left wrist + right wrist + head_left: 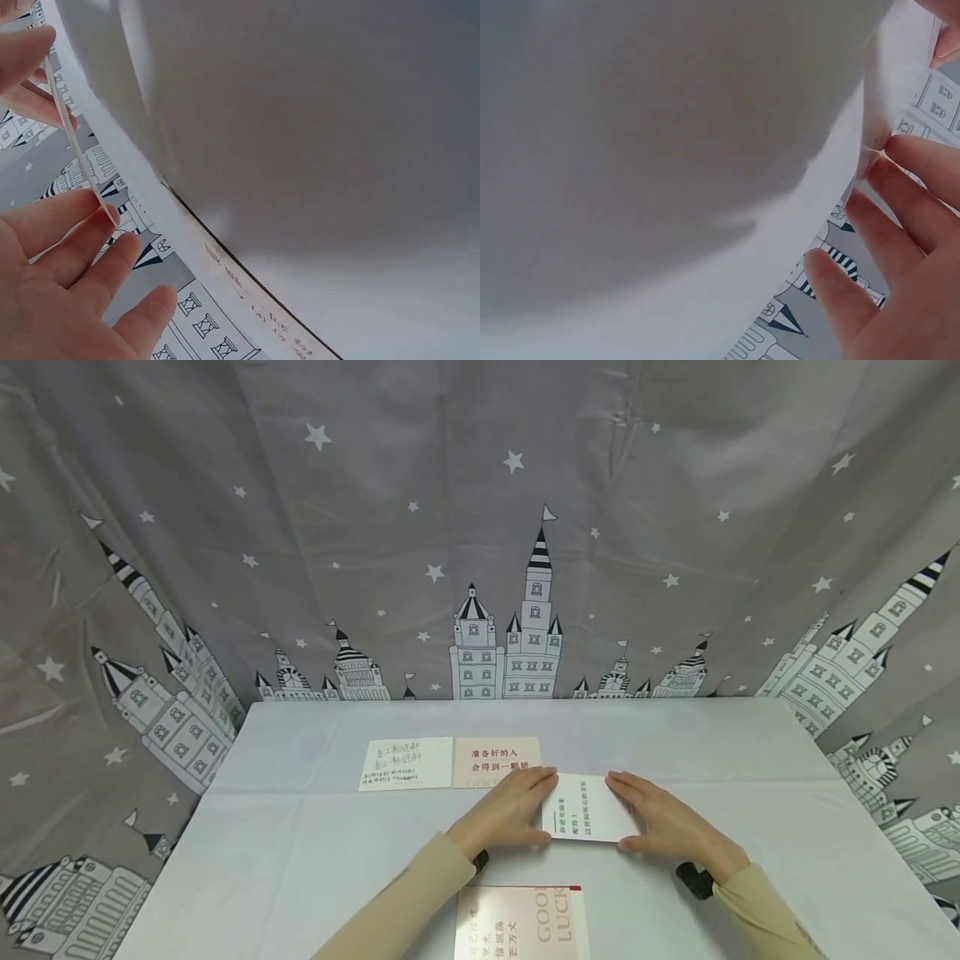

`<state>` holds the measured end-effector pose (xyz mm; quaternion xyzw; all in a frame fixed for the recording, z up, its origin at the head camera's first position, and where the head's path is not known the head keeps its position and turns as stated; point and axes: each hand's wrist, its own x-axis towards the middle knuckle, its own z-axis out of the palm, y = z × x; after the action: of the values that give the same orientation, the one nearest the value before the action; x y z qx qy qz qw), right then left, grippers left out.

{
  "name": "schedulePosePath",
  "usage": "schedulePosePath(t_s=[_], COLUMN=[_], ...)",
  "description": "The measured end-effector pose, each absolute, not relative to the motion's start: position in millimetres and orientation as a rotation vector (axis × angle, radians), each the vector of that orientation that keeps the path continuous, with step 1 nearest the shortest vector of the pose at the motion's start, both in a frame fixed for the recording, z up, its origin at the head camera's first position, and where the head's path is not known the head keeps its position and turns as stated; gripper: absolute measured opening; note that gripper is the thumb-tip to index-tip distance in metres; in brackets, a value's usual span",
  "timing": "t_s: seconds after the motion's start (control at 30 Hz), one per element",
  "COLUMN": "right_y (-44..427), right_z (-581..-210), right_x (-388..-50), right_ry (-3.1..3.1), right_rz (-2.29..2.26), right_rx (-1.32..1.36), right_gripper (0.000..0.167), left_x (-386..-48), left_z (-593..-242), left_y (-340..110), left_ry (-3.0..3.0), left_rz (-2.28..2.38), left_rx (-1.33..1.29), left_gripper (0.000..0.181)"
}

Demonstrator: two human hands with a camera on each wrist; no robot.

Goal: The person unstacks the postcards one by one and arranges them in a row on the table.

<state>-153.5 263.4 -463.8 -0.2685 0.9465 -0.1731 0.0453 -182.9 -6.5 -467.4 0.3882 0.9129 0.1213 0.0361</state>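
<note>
My left hand (512,812) and right hand (672,825) hold a white card (588,807) between them by its left and right edges, thumbs at the near corners and fingers at the far ones. Black vertical lettering covers the left part of the card. In the left wrist view the card (81,161) appears almost edge-on, above the table, against fingertips of the left hand (71,292). Fingertips of the right hand (907,247) touch the card's edge in the right wrist view. Behind the left hand, a cream card with red lettering (491,760) is partly covered.
A card with handwriting (407,764) lies left of the red-lettered one. Nearer me on the white table (300,843) is a cream GOOD LUCK card (525,927), cut off by the frame. A grey curtain (420,468) printed with castles and stars hangs behind.
</note>
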Motion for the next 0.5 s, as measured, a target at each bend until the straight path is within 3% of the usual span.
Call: schedulePosePath(t_s=[0.5], right_y=[276], right_z=[-463], right_x=[-178], right_ry=[2.847], right_rz=[-0.544], right_rx=[-0.777], right_gripper=[0.086], left_x=[-206], left_z=[-469], left_y=[10], left_ry=[2.79], left_rz=[0.327], left_rx=[1.133], left_gripper=[0.085])
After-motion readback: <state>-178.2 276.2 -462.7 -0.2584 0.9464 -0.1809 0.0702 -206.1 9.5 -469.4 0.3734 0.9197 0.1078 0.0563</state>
